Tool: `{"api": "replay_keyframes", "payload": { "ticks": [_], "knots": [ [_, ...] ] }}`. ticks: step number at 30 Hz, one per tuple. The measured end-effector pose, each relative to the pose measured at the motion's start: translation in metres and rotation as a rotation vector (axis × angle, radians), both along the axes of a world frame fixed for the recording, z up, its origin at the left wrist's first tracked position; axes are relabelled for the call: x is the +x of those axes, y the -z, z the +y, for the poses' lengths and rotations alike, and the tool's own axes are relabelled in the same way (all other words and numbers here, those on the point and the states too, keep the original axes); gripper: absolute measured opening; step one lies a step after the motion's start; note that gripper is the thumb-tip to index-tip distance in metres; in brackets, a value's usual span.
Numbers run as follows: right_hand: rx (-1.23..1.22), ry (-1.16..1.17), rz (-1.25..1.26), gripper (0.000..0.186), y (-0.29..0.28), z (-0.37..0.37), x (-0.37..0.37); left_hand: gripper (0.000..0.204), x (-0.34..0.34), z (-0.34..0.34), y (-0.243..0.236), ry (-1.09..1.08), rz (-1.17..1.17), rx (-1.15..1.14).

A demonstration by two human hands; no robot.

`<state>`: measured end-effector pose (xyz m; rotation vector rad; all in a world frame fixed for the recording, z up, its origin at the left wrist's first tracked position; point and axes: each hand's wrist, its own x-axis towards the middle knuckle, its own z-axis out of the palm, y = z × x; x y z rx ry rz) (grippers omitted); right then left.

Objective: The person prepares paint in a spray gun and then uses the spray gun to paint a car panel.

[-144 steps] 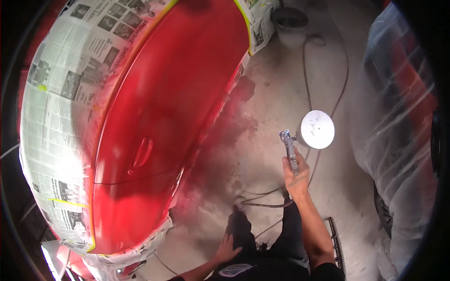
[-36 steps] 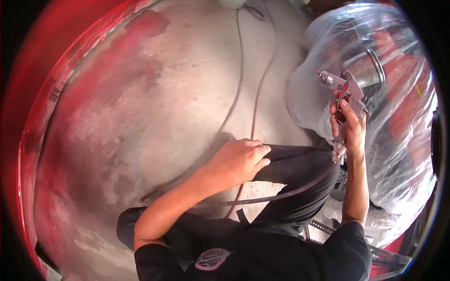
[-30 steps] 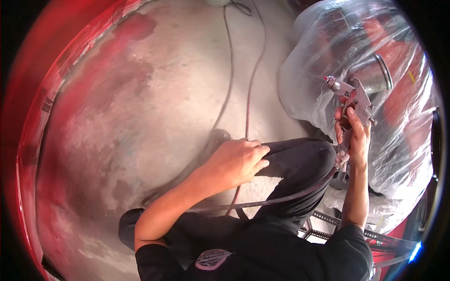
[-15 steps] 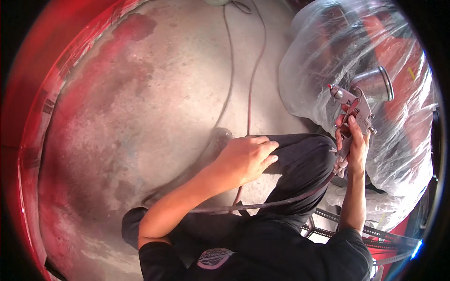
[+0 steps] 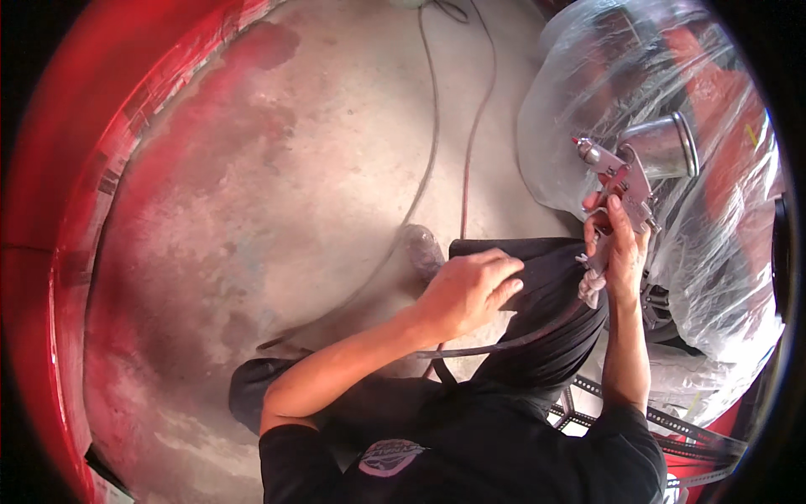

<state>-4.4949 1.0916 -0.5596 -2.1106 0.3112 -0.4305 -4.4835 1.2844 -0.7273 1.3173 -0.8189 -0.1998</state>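
My right hand (image 5: pixel 625 256) is closed round the grip of a metal spray gun (image 5: pixel 634 189), at the right. The gun's silver cup (image 5: pixel 663 144) sticks out to the right and its red-tipped nozzle points to the upper left. A pale knotted wrapping (image 5: pixel 593 288) sits at the bottom of the grip, where a dark hose (image 5: pixel 533 338) runs off across my leg. Over my dark-trousered knee, my left hand (image 5: pixel 470 290) hangs palm down, its fingers loosely bent and thumb apart. Nothing shows in it; its palm is hidden.
Clear plastic sheeting (image 5: pixel 579 101) drapes over reddish objects at the right, close to the gun. A glossy red panel (image 5: pixel 50 210) curves along the left. Hose loops (image 5: pixel 435 109) lie on the stained concrete floor (image 5: pixel 336 168). Perforated metal bars (image 5: pixel 688 427) stand at lower right.
The surroundings have shifted slightly right in the picture. Against them, the spray gun in my right hand has moved a little left. My left hand stays over the knee.
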Motion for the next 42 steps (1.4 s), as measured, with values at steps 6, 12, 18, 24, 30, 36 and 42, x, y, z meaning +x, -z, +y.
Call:
{"api": "replay_keyframes", "payload": {
  "ticks": [6,12,18,24,30,36,42],
  "knots": [
    [0.104,-0.069,0.059,0.03,0.008,0.019,0.005,0.024,0.02,0.032,-0.03,-0.403,-0.091,-0.1],
    [0.079,-0.226,0.253,0.036,0.006,0.019,0.007,0.025,0.034,0.035,-0.091,-0.502,-0.219,-0.115],
    [0.047,-0.312,0.295,0.028,0.001,0.037,0.02,0.051,0.047,0.042,-0.128,-0.725,-0.268,-0.044],
    [-0.13,-0.577,0.304,0.026,0.006,0.078,0.028,0.095,0.08,0.048,-0.175,-0.803,-0.452,0.116],
    [-0.145,-0.775,0.349,0.029,0.007,0.094,0.029,0.083,0.082,0.053,-0.171,-0.913,-0.446,0.158],
    [-0.117,-0.77,0.38,0.037,0.005,0.096,0.038,0.085,0.081,0.06,-0.172,-0.933,-0.389,0.217],
    [-0.122,-0.781,0.334,0.039,0.014,0.074,0.077,0.096,0.039,0.107,-0.1,-0.853,-0.24,0.317]
  ]
}}
